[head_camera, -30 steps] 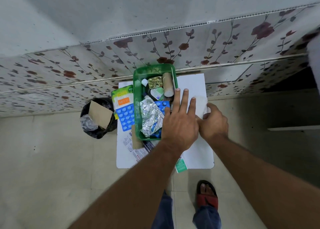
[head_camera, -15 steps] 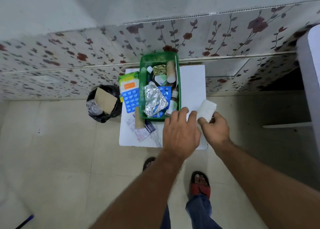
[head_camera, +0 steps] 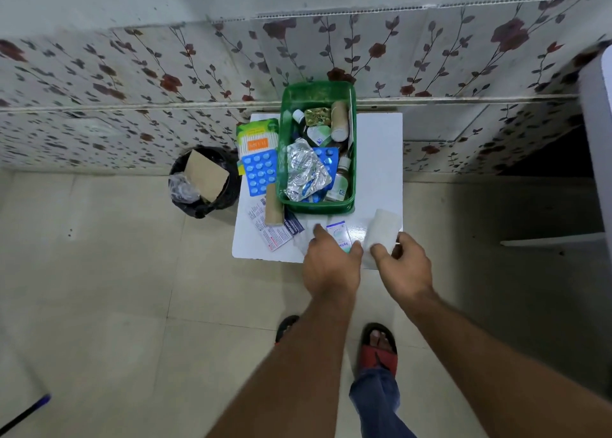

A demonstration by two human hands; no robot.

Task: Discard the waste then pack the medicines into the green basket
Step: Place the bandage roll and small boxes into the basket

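My right hand (head_camera: 402, 265) pinches a white gauze roll (head_camera: 381, 230) between thumb and fingers, over the near right corner of the white surface (head_camera: 377, 159). My left hand (head_camera: 331, 265) is down on the near edge, index finger and thumb spread around a small white-and-teal sachet (head_camera: 339, 235). Can't tell if it's actually gripped; the fingers are loose, not clenched.

Green basket (head_camera: 288, 146) sits at the back middle of the surface, against the floral wall. Inside: crumpled silver foil strip (head_camera: 306, 171), a blue blister pack (head_camera: 328, 154) under it, a gold foil strip (head_camera: 317, 116), a tan roll (head_camera: 339, 120), and small bottles along the right side.

Left of the basket, still on the surface: a green cotton bud pack (head_camera: 256, 138), a blue tablet blister (head_camera: 260, 172) touching the basket wall, a cardboard tube (head_camera: 273, 207), and a printed leaflet (head_camera: 275, 232) at the near left.

Black-lined bin (head_camera: 212, 206) stands on the floor just beside the surface's left edge, with a brown cardboard piece (head_camera: 205, 174) and clear plastic (head_camera: 182, 189) in it.
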